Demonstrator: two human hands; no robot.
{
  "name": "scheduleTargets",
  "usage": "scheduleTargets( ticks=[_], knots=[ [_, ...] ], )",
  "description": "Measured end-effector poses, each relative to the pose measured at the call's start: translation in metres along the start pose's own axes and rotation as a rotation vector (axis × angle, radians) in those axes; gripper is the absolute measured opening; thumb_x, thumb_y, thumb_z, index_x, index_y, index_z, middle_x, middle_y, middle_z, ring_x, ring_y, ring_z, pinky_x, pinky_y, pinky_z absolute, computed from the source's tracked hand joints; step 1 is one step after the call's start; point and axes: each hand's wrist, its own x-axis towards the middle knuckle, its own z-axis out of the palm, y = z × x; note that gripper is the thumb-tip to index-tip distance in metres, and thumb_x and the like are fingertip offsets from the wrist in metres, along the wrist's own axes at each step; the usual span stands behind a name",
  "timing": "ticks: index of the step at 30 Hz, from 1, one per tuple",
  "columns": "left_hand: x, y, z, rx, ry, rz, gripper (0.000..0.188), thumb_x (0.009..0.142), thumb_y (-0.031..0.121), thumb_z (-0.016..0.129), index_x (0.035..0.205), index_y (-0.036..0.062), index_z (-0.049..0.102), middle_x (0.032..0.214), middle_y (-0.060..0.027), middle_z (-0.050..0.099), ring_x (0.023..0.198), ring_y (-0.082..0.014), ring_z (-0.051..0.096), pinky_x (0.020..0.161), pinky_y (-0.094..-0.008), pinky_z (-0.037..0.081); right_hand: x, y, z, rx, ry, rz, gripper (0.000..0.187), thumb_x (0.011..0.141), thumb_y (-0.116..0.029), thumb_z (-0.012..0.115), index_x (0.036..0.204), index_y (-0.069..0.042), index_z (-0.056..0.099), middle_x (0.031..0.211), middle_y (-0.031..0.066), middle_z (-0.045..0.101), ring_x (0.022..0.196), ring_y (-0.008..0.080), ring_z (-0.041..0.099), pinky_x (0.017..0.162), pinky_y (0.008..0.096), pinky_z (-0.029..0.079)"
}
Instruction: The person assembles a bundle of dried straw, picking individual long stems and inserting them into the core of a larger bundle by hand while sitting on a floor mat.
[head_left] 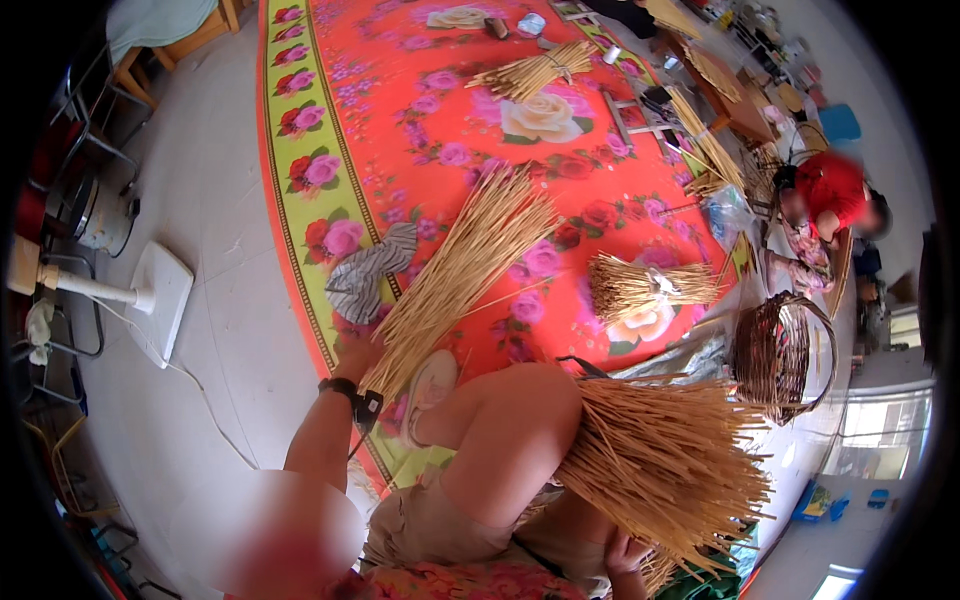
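Observation:
My left hand (358,354), with a black band on its wrist, is at the left side of a long loose bundle of straw stalks (465,260) lying on the red floral mat. Its fingers are partly hidden, so their grip is unclear. A striped grey cloth (368,275) lies just beyond this hand. Across my right thigh side spreads a thick bundle of straw (665,455), its cut ends fanned to the right. Below it, my right hand (626,553) is closed on straw stalks (657,570) low beside my lap.
Tied straw bundles (655,288) (535,70) lie on the mat (420,150). A wicker basket (772,350) stands at the right, near a person in red (832,190). A white lamp-like stand (160,300) with a cord is on the left floor. A blurred white-and-red shape (290,530) covers the lower left.

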Motion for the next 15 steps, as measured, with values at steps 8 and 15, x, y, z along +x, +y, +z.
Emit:
scheduleTargets(
  ticks=[8,15],
  knots=[
    [-0.065,0.053,-0.058,-0.245,0.252,0.370,0.041,0.089,0.031,0.049,0.118,0.0025,0.049,0.124,-0.0221,0.048,0.114,-0.0394,0.045,0.094,-0.0470,0.037,-0.026,0.020,0.016,-0.354,-0.027,-0.267,0.034,0.088,-0.024,0.045,0.110,0.000,0.056,0.113,0.0186,0.057,0.107,0.0361,0.050,0.086,0.0520,0.037],
    [-0.214,0.154,-0.171,-0.851,0.117,0.900,0.060,0.083,0.015,0.061,0.133,-0.0012,0.033,0.130,-0.0222,0.042,0.122,-0.0341,0.041,0.101,-0.0394,0.033,0.029,-0.028,-0.006,0.041,0.035,-0.101,0.022,0.079,-0.023,0.061,0.092,-0.005,0.064,0.092,0.0150,0.064,0.078,0.0329,0.061,0.070,0.0405,0.047]
  ],
)
